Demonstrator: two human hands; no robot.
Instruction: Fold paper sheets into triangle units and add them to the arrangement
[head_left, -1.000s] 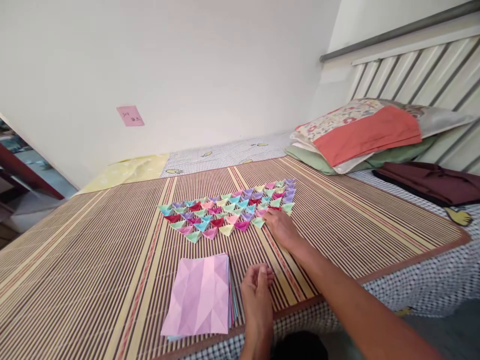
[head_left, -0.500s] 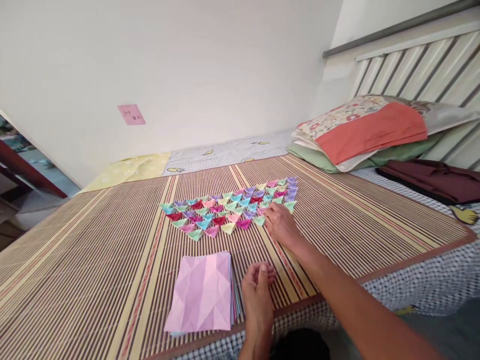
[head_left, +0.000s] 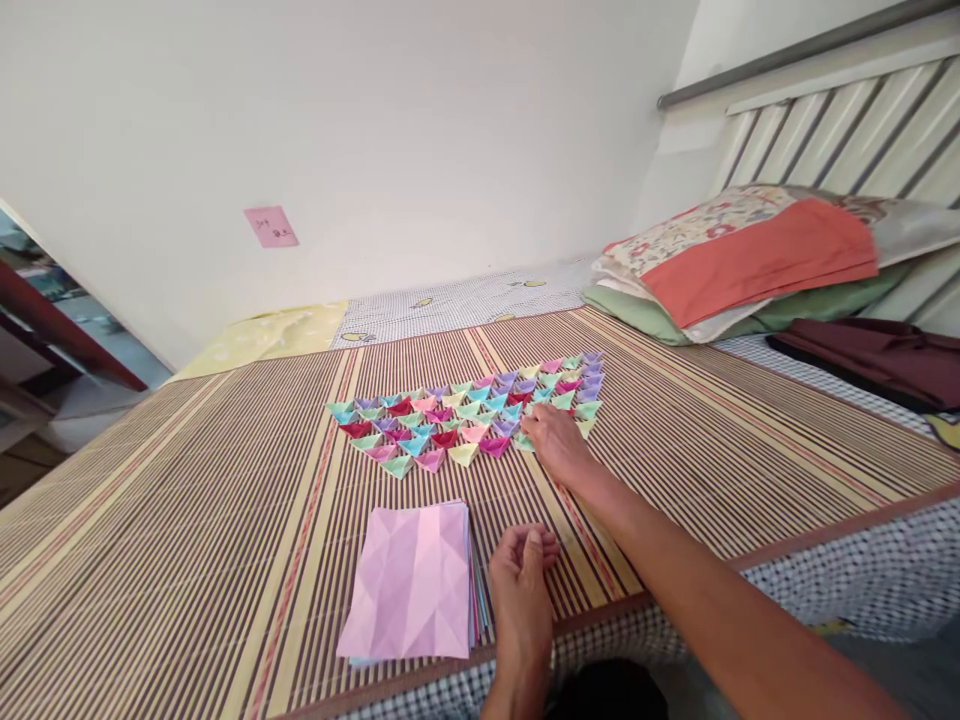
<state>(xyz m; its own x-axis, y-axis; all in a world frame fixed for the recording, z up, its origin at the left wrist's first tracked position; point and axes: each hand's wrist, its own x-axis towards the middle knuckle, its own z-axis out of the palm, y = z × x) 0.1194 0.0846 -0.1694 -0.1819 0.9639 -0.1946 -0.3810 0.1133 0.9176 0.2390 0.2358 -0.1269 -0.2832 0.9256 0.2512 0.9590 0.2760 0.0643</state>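
Rows of small folded paper boats [head_left: 464, 455] in many colours lie close together on a striped mat. At the right part of the rows is my right hand [head_left: 561, 442], its fingertips pinched together on a folded paper boat that they mostly cover. A mint-green boat just below them is partly hidden. Nearer to me, my left hand [head_left: 523, 575] rests at the mat's front edge, its fingers loosely curled with nothing visible in them. Just left of it lies a stack of creased paper sheets [head_left: 412, 580], the top one pink-lilac.
The striped mat [head_left: 187, 520] covers the bed. Pillows [head_left: 757, 265] and a folded dark maroon cloth [head_left: 870, 355] lie at the right by the white headboard [head_left: 847, 140]. A pink note [head_left: 271, 227] is stuck on the wall. Yellow cloth [head_left: 277, 335] lies at the back left.
The whole view has shifted slightly, so things sit a little farther right. My right fingertips have moved slightly left and down over the mint-green boat. My left hand holds its pose.
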